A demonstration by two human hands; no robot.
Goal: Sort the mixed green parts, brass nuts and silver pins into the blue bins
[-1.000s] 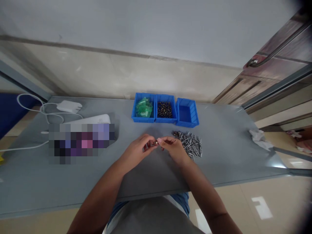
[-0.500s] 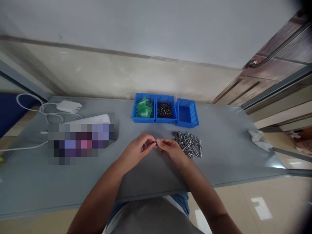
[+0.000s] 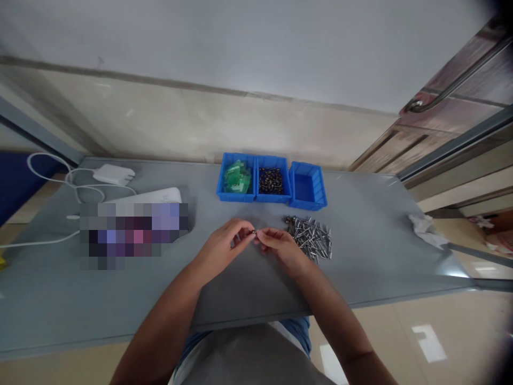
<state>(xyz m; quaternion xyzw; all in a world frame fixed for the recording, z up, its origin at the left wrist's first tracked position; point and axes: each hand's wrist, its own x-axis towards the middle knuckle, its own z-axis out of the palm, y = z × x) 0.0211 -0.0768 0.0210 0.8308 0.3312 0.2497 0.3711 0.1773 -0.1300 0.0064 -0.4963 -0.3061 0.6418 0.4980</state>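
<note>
Left hand and right hand are both raised and curled, close together in front of the row of three blue bins. Their fingertips meet over a small metal part, pinched between them. Fingers hide most of it, so its shape and long axis can't be read. It sits straight in front of the gap between the middle and left bins, at the centre of the two hands, with neither hand clearly nearer.

Other items, all placed from the bins:
- Pile of metal pins: in front of the right bin, just beside the right hand, lying mixed with no single direction.
- Green pieces: inside the left bin.
- Dark small parts: inside the middle bin.
- White charger and its cable: well left of the bins.
- Crumpled cloth: well right of the bins.
</note>
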